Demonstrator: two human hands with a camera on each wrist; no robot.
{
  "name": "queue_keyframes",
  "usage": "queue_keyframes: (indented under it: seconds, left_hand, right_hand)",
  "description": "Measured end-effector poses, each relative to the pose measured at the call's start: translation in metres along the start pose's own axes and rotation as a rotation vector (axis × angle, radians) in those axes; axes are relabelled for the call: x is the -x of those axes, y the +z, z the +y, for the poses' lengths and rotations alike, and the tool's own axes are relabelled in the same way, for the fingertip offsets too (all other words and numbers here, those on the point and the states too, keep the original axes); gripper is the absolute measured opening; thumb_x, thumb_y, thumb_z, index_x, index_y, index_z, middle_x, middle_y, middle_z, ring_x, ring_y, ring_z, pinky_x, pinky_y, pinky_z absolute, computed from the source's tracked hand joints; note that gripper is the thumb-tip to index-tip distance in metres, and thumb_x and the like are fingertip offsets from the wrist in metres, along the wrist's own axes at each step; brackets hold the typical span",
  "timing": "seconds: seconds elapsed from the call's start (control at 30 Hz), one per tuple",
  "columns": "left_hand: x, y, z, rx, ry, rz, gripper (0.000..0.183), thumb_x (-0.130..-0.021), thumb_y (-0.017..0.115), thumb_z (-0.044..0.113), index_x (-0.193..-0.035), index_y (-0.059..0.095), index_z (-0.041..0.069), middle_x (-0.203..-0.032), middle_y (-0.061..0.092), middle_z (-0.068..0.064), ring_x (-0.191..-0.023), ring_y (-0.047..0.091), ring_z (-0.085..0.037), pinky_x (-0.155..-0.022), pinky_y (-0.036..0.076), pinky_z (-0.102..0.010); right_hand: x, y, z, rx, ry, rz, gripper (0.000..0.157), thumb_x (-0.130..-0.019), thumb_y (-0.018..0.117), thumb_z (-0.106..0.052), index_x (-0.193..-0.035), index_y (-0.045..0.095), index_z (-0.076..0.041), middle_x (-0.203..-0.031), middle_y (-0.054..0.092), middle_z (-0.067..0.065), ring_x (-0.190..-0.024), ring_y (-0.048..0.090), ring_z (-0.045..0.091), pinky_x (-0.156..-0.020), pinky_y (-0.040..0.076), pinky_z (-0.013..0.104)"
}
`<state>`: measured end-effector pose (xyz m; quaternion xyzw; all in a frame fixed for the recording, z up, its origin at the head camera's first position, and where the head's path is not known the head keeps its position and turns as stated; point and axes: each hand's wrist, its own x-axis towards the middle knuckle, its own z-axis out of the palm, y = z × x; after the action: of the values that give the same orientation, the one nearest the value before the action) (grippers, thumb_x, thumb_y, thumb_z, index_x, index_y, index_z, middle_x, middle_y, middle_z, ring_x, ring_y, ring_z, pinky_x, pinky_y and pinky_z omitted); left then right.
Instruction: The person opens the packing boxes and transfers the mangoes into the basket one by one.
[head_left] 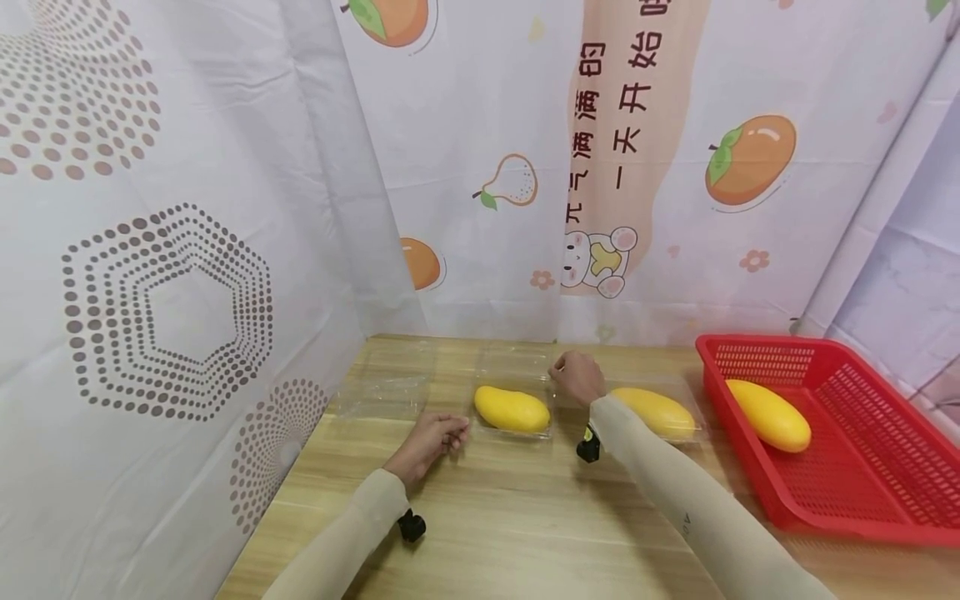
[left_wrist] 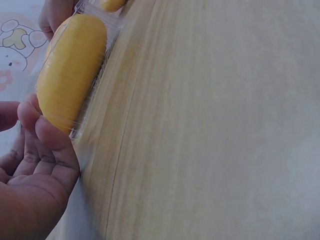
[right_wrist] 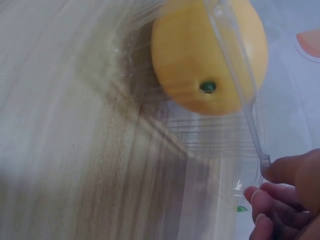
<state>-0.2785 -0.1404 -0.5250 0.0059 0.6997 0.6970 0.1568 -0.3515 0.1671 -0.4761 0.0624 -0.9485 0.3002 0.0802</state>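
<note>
In the head view a yellow mango [head_left: 512, 409] lies in the middle clear plastic container [head_left: 517, 364], whose lid stands raised at the back. My right hand [head_left: 579, 377] is at the container's back right corner; the right wrist view has its thumb [right_wrist: 282, 169] and fingers pinching the clear rim [right_wrist: 250, 125] beside the mango [right_wrist: 210, 55]. My left hand [head_left: 431, 442] is at the container's left side, palm partly upward and fingers loosely bent. In the left wrist view its fingertips [left_wrist: 47, 131] come right up to the container end beside the mango [left_wrist: 72, 70].
A second mango [head_left: 654, 412] lies in a clear container to the right, partly behind my right sleeve. Another clear container [head_left: 386, 396] sits at the left. The red plastic basket [head_left: 780, 508] at the right holds a mango [head_left: 768, 415]. A printed curtain [head_left: 465, 108] hangs behind the wooden table [head_left: 495, 517].
</note>
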Motion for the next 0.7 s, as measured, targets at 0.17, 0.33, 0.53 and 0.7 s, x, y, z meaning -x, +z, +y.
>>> queue_keyframes:
  seconds: [0.17,0.33,0.53,0.7]
  left_hand:
    - [0.000,0.000,0.001,-0.006,0.003,0.000,0.030,-0.101,0.067,0.018,-0.109,0.068,-0.011,-0.083,0.067,-0.006,-0.069,0.057,-0.011,-0.064,0.049,-0.023]
    - [0.000,0.001,0.000,-0.006,0.011,0.001,0.031,-0.100,0.067,0.019,-0.109,0.068,-0.011,-0.083,0.067,-0.005,-0.069,0.056,-0.011,-0.064,0.049,-0.023]
    - [0.000,0.000,-0.001,-0.015,0.014,-0.003,0.032,-0.101,0.066,0.019,-0.112,0.068,-0.011,-0.086,0.069,-0.007,-0.070,0.058,-0.011,-0.065,0.050,-0.023]
    - [0.003,0.000,0.001,-0.027,0.014,-0.007,0.033,-0.102,0.064,0.019,-0.114,0.067,-0.011,-0.086,0.069,-0.007,-0.071,0.058,-0.011,-0.066,0.050,-0.023]
  right_hand:
    - [0.000,0.001,0.002,-0.019,-0.019,0.010,0.018,-0.096,0.072,-0.016,-0.101,0.077,0.001,-0.099,0.076,0.016,-0.081,0.071,0.028,-0.071,0.059,0.045]
    - [0.001,0.000,0.001,-0.008,-0.038,0.019,0.017,-0.095,0.073,-0.014,-0.101,0.076,0.002,-0.095,0.075,0.014,-0.078,0.069,0.025,-0.069,0.058,0.042]
    - [0.003,-0.004,-0.004,-0.005,-0.120,0.018,0.014,-0.093,0.075,-0.014,-0.097,0.077,-0.001,-0.089,0.074,0.010,-0.079,0.067,0.022,-0.071,0.057,0.041]
    - [0.007,-0.007,-0.013,-0.015,-0.163,-0.042,0.015,-0.095,0.075,-0.017,-0.100,0.077,-0.003,-0.091,0.072,0.007,-0.082,0.065,0.021,-0.075,0.056,0.039]
